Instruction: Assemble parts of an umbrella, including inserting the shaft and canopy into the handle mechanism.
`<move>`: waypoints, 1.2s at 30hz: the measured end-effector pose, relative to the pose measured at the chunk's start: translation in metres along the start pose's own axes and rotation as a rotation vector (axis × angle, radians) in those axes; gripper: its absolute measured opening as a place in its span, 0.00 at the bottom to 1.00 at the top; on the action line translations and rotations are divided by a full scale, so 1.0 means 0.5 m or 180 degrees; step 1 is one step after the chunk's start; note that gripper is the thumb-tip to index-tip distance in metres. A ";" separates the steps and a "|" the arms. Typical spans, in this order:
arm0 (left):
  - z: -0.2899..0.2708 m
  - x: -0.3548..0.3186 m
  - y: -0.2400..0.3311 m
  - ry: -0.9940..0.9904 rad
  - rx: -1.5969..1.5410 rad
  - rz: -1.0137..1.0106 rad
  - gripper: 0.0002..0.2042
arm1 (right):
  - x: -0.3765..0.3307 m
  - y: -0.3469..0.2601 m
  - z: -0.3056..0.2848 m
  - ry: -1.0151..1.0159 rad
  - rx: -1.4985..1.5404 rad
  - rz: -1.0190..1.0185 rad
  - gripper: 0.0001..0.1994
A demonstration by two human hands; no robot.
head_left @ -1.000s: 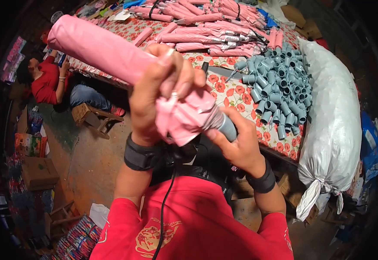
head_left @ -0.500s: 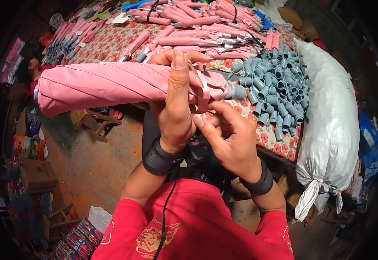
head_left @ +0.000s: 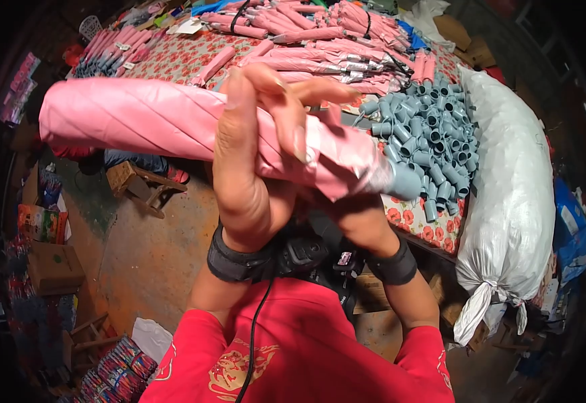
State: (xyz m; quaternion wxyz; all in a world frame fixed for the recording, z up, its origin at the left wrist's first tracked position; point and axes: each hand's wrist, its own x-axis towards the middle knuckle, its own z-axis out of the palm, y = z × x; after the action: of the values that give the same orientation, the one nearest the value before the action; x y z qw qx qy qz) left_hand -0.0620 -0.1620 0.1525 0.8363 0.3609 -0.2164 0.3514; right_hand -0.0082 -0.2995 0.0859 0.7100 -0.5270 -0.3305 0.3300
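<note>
A folded pink umbrella [head_left: 152,117] lies across my view, its fabric wrapped in slanting pleats. Its grey handle end [head_left: 404,181] points right and slightly down. My left hand [head_left: 246,195] is wrapped round the umbrella past its middle, thumb on the near side and fingertips over the fabric. A pink strap with a round snap [head_left: 312,154] lies by those fingertips, near the handle end. Beneath that end is my right hand [head_left: 367,225]; its fingers are hidden behind the umbrella, so what they hold does not show.
A table with a red-flowered cloth [head_left: 434,232] bears a heap of grey plastic handles [head_left: 430,134] and many pink folded umbrellas [head_left: 313,60]. A long stuffed white sack [head_left: 508,188] stands at the right. On the floor to the left are a wooden stool [head_left: 142,188] and a cardboard box [head_left: 55,267].
The umbrella has come closer and tilted, its handle end now lower and further right. My right hand has moved from the strap to underneath, its fingers now out of sight.
</note>
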 end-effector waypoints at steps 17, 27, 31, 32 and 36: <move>0.030 -0.079 0.067 0.0153 0.0720 -0.1060 0.15 | 0.016 -0.132 -0.017 -0.0009 0.0231 -0.0169 0.15; 0.043 -0.085 0.031 0.1228 0.1710 -0.0820 0.16 | -0.004 -0.113 0.020 0.0298 -0.0993 -0.1168 0.13; 0.026 -0.092 0.037 0.1172 0.1834 -0.0939 0.17 | -0.011 -0.091 0.050 0.0370 -0.1708 -0.1887 0.12; 0.022 -0.093 0.039 0.1159 0.1847 -0.0944 0.17 | -0.015 -0.085 0.060 0.0415 -0.1938 -0.2121 0.12; 0.020 -0.094 0.041 0.1224 0.1803 -0.1045 0.18 | -0.016 -0.056 0.078 0.0574 -0.2147 -0.2414 0.12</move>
State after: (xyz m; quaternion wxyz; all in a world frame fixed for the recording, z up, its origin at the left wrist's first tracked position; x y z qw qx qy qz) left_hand -0.1091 -0.1798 0.1394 0.7739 0.5352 0.1110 0.3199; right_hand -0.0410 -0.2918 0.1208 0.5960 -0.5961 -0.5238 -0.1224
